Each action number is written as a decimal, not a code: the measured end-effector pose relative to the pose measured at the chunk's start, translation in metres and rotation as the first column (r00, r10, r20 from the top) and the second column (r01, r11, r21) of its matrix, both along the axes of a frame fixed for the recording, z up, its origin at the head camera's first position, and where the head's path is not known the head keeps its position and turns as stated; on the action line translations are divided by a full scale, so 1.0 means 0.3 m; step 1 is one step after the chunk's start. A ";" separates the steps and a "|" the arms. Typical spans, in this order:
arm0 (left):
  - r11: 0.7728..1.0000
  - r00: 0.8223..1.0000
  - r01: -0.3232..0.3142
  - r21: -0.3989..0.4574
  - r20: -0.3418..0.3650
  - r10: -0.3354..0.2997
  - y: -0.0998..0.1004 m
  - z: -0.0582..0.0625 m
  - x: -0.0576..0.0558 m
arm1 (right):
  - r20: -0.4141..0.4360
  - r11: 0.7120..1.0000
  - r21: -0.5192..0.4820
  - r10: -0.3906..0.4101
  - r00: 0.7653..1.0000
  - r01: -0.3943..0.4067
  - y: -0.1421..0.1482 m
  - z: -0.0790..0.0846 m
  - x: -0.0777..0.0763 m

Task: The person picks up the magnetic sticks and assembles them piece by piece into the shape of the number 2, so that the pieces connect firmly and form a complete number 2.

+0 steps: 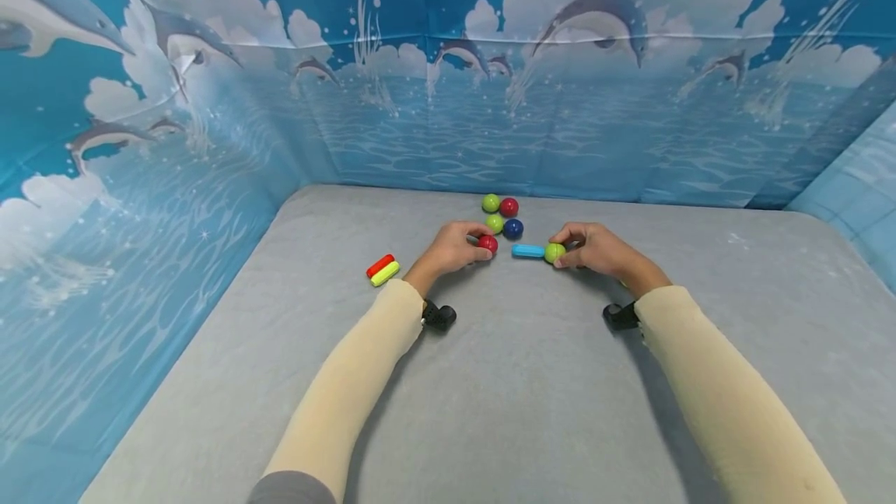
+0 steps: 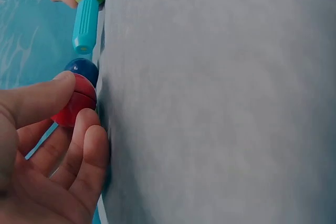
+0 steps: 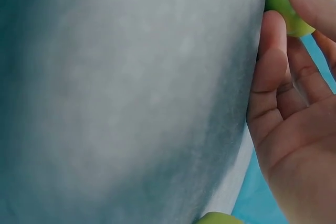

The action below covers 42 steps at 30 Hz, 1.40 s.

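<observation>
Nearest, two arms in cream-coloured sleeves (image 1: 350, 379) are stretched over a grey, cloth-like table surface (image 1: 518, 395), and a black device (image 1: 439, 316) is worn at each wrist. Behind the right wrist, a yellow-green object (image 1: 623, 283) is mostly hidden, so its shape cannot be told. Near the left wrist, a short red stick (image 1: 380, 266) and a short yellow stick (image 1: 385, 274) are laid side by side.

A glossy red ball (image 1: 488, 244) is pinched between the thumb and fingers of the left hand (image 1: 451, 249), which are parted only as wide as the ball. In the same way, a light-green ball (image 1: 554, 253) is pinched by the right hand (image 1: 593, 247). Between the hands, a light-blue ridged stick (image 1: 527, 251) is seen with one end against this green ball; whether it is fixed there cannot be told. Its free end is pointed towards the held red ball, and a gap is seen between them.

Slightly farther, a dark blue ball (image 1: 513, 229), two green balls (image 1: 495, 224) and a second red ball (image 1: 509, 207) are grouped closely. Behind the table, a blue dolphin-printed curtain (image 1: 448, 123) is hung.
</observation>
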<state>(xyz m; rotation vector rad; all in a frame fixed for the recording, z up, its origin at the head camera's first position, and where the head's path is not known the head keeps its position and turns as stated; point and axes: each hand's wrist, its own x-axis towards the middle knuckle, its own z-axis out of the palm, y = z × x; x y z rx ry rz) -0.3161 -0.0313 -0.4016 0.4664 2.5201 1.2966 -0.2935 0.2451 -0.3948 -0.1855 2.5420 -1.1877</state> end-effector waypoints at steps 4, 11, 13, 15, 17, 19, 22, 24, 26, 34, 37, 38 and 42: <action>0.999 0.999 -0.029 -0.029 0.013 0.029 0.021 0.003 -0.011 | 0.009 1.000 0.004 -0.010 1.000 0.010 0.005 -0.001 -0.008; 0.997 0.998 -0.058 -0.056 -0.010 0.058 0.031 0.000 -0.014 | 0.025 1.000 0.008 -0.008 1.000 0.008 -0.011 0.006 -0.010; 0.997 0.998 -0.051 -0.065 -0.029 0.049 0.037 0.000 -0.006 | 0.031 1.000 0.003 -0.010 0.999 0.009 -0.012 0.007 -0.010; 0.997 0.999 -0.040 -0.066 -0.033 0.038 0.042 -0.003 -0.002 | 0.035 1.000 -0.001 -0.013 0.999 0.013 -0.012 0.009 -0.008; 0.998 0.999 -0.028 -0.061 -0.032 0.026 0.046 -0.006 -0.004 | 0.032 1.000 -0.005 -0.012 0.999 0.012 -0.009 0.010 -0.007; 0.998 0.999 -0.028 -0.055 -0.022 0.027 0.049 -0.006 -0.007 | 0.030 1.000 -0.011 -0.013 0.999 0.013 -0.006 0.010 -0.006; 0.998 1.000 -0.022 -0.053 -0.016 0.021 0.053 -0.006 -0.011 | 0.027 1.000 -0.018 -0.014 1.000 0.014 0.001 0.009 -0.005; 0.998 1.000 -0.020 -0.057 -0.014 0.019 0.056 -0.008 -0.013 | 0.030 1.000 -0.023 -0.018 0.999 0.018 0.005 0.006 -0.003; 0.998 1.000 -0.017 -0.056 -0.012 0.016 0.058 -0.011 -0.013 | 0.031 1.000 -0.025 -0.017 0.999 0.018 0.007 0.001 -0.002; 0.998 1.000 0.012 -0.063 -0.011 -0.013 0.070 -0.012 -0.008 | 0.050 0.999 -0.017 -0.028 0.998 0.029 0.004 -0.004 -0.001; 0.997 0.999 0.027 -0.079 -0.023 -0.029 0.077 -0.008 -0.006 | 0.051 0.999 -0.007 -0.036 0.998 0.037 -0.002 -0.001 -0.004; 0.996 0.999 0.029 -0.087 -0.025 -0.031 0.080 -0.006 -0.005 | 0.049 0.999 -0.004 -0.034 0.998 0.035 -0.004 0.000 -0.004; 0.994 0.999 0.027 -0.103 -0.022 -0.029 0.088 -0.004 -0.001 | 0.038 0.999 0.002 -0.037 0.999 0.037 -0.004 -0.002 0.000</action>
